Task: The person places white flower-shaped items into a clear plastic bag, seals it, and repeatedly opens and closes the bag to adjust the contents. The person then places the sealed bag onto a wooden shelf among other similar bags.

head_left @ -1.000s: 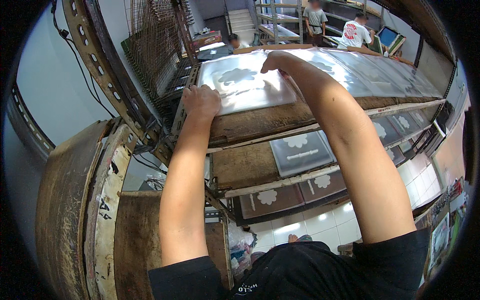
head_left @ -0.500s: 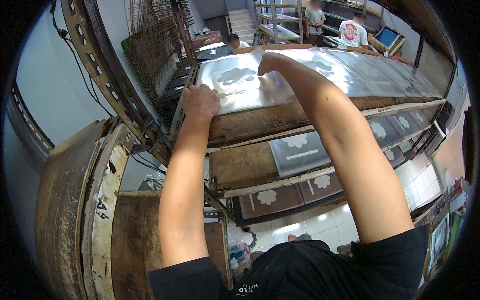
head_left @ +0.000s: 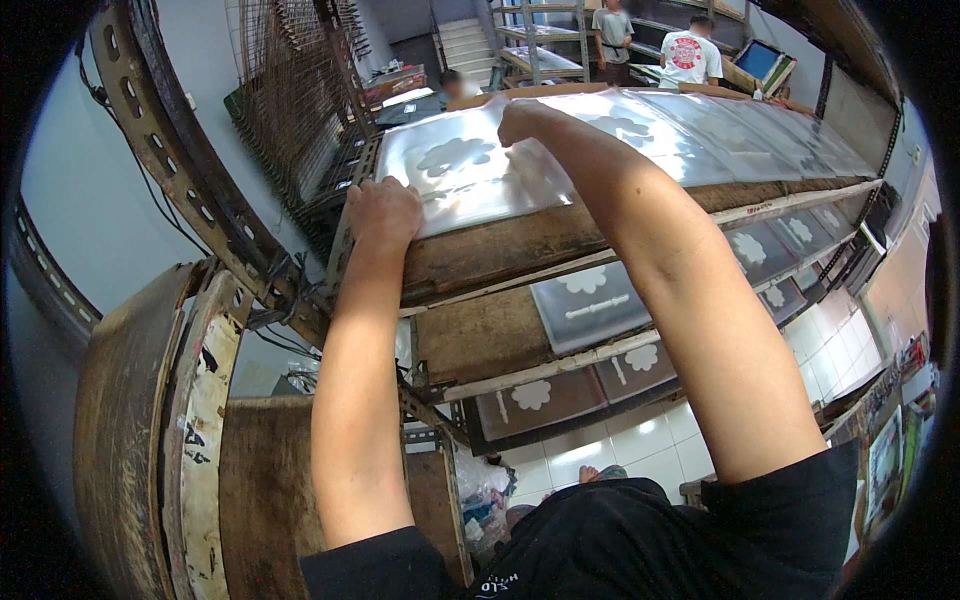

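Observation:
A clear, shiny plastic sheet (head_left: 450, 195) with a pale flower-shaped print lies at the left end of the rack's upper wooden shelf (head_left: 500, 250). My left hand (head_left: 386, 211) is at its near left corner, fingers curled in on the edge. Towards the sheet's far right side, my right hand (head_left: 518, 122) is closed with its fingertips pinched down on the plastic. What lies right under the fingertips is partly hidden. More printed clear sheets (head_left: 720, 135) continue along the same shelf to the right, overlapping one another.
Lower shelves hold more flower-printed sheets (head_left: 590, 305). A perforated metal post (head_left: 190, 170) and a wire rack (head_left: 290, 110) stand at the left, above worn wooden boards (head_left: 125, 400). Several people are beyond the shelf, one in a white shirt (head_left: 690, 58). White floor tiles (head_left: 640, 440) show below.
The whole view has shifted slightly, so the shelf and sheets appear a little further left. Both hands keep nearly the same places on the sheet.

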A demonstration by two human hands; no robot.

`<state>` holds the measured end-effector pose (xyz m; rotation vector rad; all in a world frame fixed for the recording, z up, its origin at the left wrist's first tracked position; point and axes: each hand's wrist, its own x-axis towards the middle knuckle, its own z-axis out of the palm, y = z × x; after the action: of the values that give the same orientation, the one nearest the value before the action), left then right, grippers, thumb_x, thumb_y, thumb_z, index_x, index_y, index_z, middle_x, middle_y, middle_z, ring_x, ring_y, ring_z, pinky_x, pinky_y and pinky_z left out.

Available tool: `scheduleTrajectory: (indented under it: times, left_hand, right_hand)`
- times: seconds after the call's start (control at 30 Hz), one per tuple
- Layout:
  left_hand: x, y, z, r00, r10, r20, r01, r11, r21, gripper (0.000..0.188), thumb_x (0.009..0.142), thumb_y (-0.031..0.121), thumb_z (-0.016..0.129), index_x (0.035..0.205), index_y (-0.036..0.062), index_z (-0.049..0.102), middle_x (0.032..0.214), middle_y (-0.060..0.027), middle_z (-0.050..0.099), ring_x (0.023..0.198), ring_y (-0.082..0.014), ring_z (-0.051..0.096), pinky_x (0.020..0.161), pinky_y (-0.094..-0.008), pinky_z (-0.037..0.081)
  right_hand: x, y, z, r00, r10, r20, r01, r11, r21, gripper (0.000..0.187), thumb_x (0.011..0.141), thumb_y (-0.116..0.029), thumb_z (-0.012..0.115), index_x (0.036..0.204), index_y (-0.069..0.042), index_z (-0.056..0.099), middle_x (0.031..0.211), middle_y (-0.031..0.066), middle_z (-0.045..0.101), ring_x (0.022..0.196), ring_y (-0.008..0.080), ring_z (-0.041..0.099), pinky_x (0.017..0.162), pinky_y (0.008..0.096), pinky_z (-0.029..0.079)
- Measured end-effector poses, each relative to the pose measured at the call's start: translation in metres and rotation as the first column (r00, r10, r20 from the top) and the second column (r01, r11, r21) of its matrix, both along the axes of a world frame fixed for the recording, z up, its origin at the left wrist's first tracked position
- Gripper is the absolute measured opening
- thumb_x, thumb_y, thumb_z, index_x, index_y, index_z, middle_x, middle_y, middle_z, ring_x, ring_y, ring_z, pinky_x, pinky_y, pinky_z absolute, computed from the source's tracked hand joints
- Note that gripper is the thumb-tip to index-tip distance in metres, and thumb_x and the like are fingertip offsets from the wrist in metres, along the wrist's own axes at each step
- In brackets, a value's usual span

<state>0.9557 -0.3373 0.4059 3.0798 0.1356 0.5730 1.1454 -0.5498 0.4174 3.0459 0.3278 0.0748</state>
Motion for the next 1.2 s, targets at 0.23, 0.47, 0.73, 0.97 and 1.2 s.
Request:
scheduleTrajectory:
  times: [0.23, 0.47, 0.73, 0.97, 1.2]
  left_hand:
    - [0.005, 0.0, -0.003, 0.999, -0.021, 0.029, 0.021, 1.0, -0.001, 0.045, 0.093, 0.036, 0.045, 0.115, 0.0002, 0.063, 0.121, -0.0219, 0.06, 0.118, -0.0354, 0.051, 0.101, -0.0443, 0.04]
    - [0.01, 0.006, -0.011, 0.998, -0.002, 0.068, 0.003, 1.0, -0.011, 0.045, 0.093, 0.037, 0.046, 0.114, 0.0006, 0.063, 0.122, -0.0216, 0.059, 0.12, -0.0351, 0.05, 0.101, -0.0455, 0.04]
    - [0.012, -0.003, -0.007, 0.999, -0.025, 0.042, 0.026, 0.999, -0.021, 0.047, 0.092, 0.039, 0.046, 0.116, 0.0015, 0.062, 0.124, -0.0219, 0.057, 0.121, -0.0352, 0.049, 0.099, -0.0473, 0.043]
    - [0.009, 0.014, -0.008, 1.0, 0.027, 0.004, -0.027, 0.999, -0.021, 0.046, 0.092, 0.037, 0.046, 0.117, 0.0013, 0.061, 0.124, -0.0228, 0.056, 0.12, -0.0365, 0.05, 0.099, -0.0483, 0.043]
    - [0.026, 0.008, -0.019, 0.996, -0.025, 0.081, 0.029, 0.998, -0.055, 0.049, 0.089, 0.041, 0.05, 0.116, 0.0011, 0.061, 0.119, -0.0223, 0.059, 0.117, -0.0402, 0.051, 0.098, -0.0498, 0.043]
  right_hand:
    - [-0.041, -0.014, 0.013, 0.997, -0.048, -0.06, 0.075, 0.792, 0.605, 0.046, 0.077, -0.025, 0.072, 0.118, -0.005, 0.063, 0.118, 0.0156, 0.063, 0.101, 0.0292, 0.064, 0.083, 0.0397, 0.053]
    - [-0.061, -0.018, 0.03, 0.957, 0.143, -0.254, 0.123, 0.594, 0.795, 0.049, 0.079, -0.023, 0.07, 0.124, -0.007, 0.058, 0.127, 0.0131, 0.059, 0.105, 0.0289, 0.063, 0.084, 0.0413, 0.055]
    - [-0.008, -0.071, 0.012, 0.878, 0.467, -0.108, -0.225, 0.601, 0.767, 0.05, 0.086, -0.024, 0.059, 0.133, -0.007, 0.05, 0.134, 0.0198, 0.052, 0.118, 0.0311, 0.056, 0.092, 0.0533, 0.049]
    - [-0.06, -0.01, 0.017, 0.96, 0.057, -0.276, 0.216, 0.476, 0.852, 0.038, 0.086, -0.015, 0.056, 0.123, -0.004, 0.055, 0.12, 0.0177, 0.062, 0.105, 0.0287, 0.062, 0.077, 0.0517, 0.052]
    - [-0.033, -0.035, 0.011, 0.967, 0.199, 0.161, -0.255, 0.791, 0.557, 0.051, 0.081, -0.015, 0.057, 0.13, 0.001, 0.049, 0.12, 0.0224, 0.06, 0.108, 0.0345, 0.06, 0.087, 0.0393, 0.05]
